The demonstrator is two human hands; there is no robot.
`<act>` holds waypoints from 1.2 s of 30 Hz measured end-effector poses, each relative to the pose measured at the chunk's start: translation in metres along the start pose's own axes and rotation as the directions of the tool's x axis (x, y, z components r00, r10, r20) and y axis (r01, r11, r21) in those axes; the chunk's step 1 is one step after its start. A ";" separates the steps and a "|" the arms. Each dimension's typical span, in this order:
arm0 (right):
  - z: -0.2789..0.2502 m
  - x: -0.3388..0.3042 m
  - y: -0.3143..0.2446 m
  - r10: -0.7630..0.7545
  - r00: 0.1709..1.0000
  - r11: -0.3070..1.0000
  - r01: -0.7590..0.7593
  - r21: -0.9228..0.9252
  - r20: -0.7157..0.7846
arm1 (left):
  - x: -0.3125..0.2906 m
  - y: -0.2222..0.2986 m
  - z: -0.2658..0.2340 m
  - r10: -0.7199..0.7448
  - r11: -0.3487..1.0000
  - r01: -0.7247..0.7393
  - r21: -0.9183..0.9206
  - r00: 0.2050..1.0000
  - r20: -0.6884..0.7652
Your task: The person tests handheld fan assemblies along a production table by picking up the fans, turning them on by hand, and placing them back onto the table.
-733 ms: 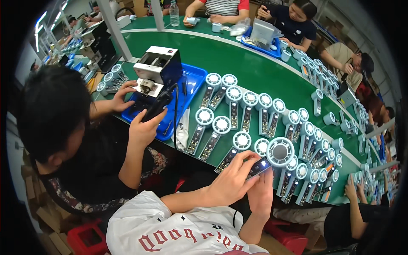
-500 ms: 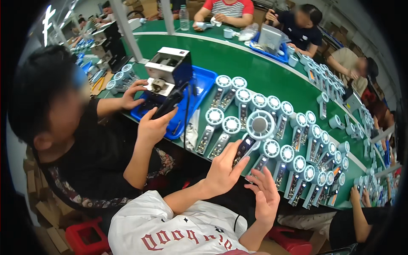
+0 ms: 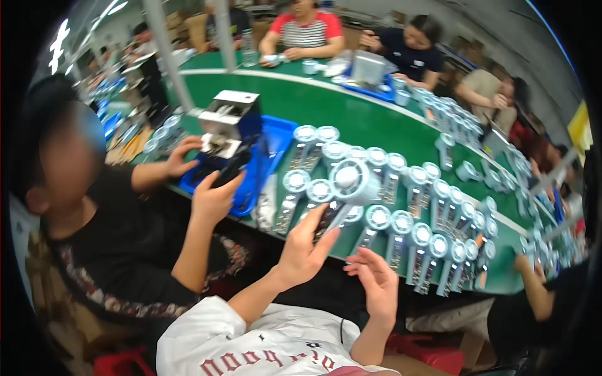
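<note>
My left hand point(image 3: 304, 247) is wrapped round the handle of a light-blue handheld fan point(image 3: 352, 182). The fan's round head tilts up over the rows on the bench, and part of the handle looks dark, as if its inside is exposed. To the right of that handle, my right hand point(image 3: 376, 285) is raised with fingers half bent and somewhat apart. I see nothing in it, though motion blurs the fingertips. Just beyond both hands, several similar fans point(image 3: 378, 218) lie in rows, heads away from me, circuit parts showing in their open handles.
A green bench point(image 3: 301, 97) curves away. At my left, a person point(image 3: 119, 232) holds a dark tool beside a box-shaped device point(image 3: 230, 119) and a blue tray point(image 3: 276, 135). Other people sit across the bench near another blue tray point(image 3: 392, 94). A red stool point(image 3: 433, 354) stands below.
The whole view has shifted, with bench items now further left and some blur. The held fan has turned slightly, and my right hand's fingers have bent and drawn closer together.
</note>
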State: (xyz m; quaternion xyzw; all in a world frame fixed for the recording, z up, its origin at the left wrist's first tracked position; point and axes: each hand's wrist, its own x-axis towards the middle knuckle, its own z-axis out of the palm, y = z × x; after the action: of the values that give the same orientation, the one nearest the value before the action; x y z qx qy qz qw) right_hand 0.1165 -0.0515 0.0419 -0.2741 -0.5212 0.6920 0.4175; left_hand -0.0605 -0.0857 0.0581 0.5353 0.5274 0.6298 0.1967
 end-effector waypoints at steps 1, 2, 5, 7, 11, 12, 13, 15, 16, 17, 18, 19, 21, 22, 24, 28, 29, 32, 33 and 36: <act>-0.002 0.007 -0.005 0.014 0.996 1.000 -0.013 -0.014 0.082 | 0.005 -0.003 0.003 0.152 0.969 -0.139 0.202 0.987 -0.050; -0.004 0.006 -0.007 -0.006 0.997 1.000 0.007 -0.019 0.075 | 0.009 -0.001 -0.003 0.170 0.968 -0.159 0.193 0.985 -0.042; -0.010 0.003 -0.013 -0.070 0.997 0.997 0.071 -0.030 0.039 | 0.025 0.011 -0.023 -0.219 0.777 0.308 -0.549 0.950 0.224; -0.008 0.005 -0.019 -0.100 0.992 0.994 0.102 -0.027 0.075 | 0.031 0.025 -0.030 -0.260 0.813 0.357 -0.459 0.929 0.262; -0.002 0.001 -0.030 -0.083 0.995 0.986 0.089 0.143 -0.048 | 0.025 0.041 -0.001 -0.159 0.974 0.190 -0.126 0.962 0.220; 0.001 0.005 -0.034 -0.092 0.995 0.985 0.098 0.145 -0.050 | 0.025 0.039 0.014 -0.106 0.990 0.127 -0.068 0.960 0.258; 0.004 0.010 -0.036 -0.112 0.990 0.972 0.127 0.196 -0.088 | 0.023 0.035 0.030 -0.053 0.998 0.061 -0.017 0.949 0.311; -0.002 0.023 -0.033 -0.166 0.957 0.934 0.229 0.273 -0.236 | 0.011 0.031 0.073 0.053 0.998 -0.036 -0.054 0.931 0.362; -0.003 0.023 -0.035 -0.192 0.915 0.906 0.305 0.295 -0.355 | 0.010 0.037 0.088 0.143 0.989 -0.113 -0.097 0.905 0.401; -0.008 0.031 -0.041 -0.146 0.940 0.945 0.225 0.238 -0.308 | 0.014 0.038 0.094 0.089 0.995 -0.055 -0.085 0.878 0.471; -0.013 0.041 -0.051 -0.088 0.958 0.973 0.141 0.183 -0.272 | 0.023 0.040 0.091 0.041 0.998 -0.006 -0.066 0.839 0.543; -0.034 0.057 -0.050 -0.131 0.974 0.976 0.160 0.151 -0.184 | 0.041 0.037 0.095 0.058 0.997 -0.022 -0.070 0.817 0.574; -0.048 0.076 -0.042 -0.064 0.939 0.996 0.083 0.044 -0.338 | 0.071 0.038 0.094 0.269 0.913 -0.387 0.127 0.806 0.527; -0.060 0.069 -0.050 -0.091 0.913 0.993 0.112 0.030 -0.398 | 0.078 0.040 0.104 0.300 0.911 -0.407 0.071 0.770 0.563; -0.074 0.061 -0.062 -0.116 0.907 0.976 0.179 0.123 -0.405 | 0.089 0.042 0.116 0.260 0.937 -0.349 -0.001 0.696 0.669; -0.093 0.064 -0.080 -0.152 0.865 0.938 0.279 0.205 -0.478 | 0.115 0.055 0.114 0.091 0.985 -0.171 0.026 0.641 0.762; -0.108 0.070 -0.079 -0.173 0.856 0.929 0.307 0.208 -0.488 | 0.128 0.053 0.114 0.084 0.986 -0.164 0.033 0.659 0.747; -0.142 0.090 -0.088 -0.143 0.764 0.897 0.369 0.244 -0.630 | 0.176 0.051 0.099 0.041 0.997 -0.071 0.021 0.766 0.642; -0.119 0.095 -0.117 -0.079 0.774 0.854 0.377 0.358 -0.628 | 0.185 0.048 0.088 0.044 0.994 0.012 -0.106 0.854 0.519; -0.151 0.095 -0.128 -0.725 0.301 0.684 0.426 -0.592 -0.620 | 0.199 0.070 0.105 0.089 0.985 -0.010 -0.175 0.886 0.455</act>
State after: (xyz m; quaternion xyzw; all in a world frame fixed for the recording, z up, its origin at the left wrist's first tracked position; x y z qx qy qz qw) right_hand 0.2288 0.1187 0.1230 -0.4161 -0.4281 0.1839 0.7809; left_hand -0.0151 0.0986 0.1987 0.6644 0.3969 0.5315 0.3444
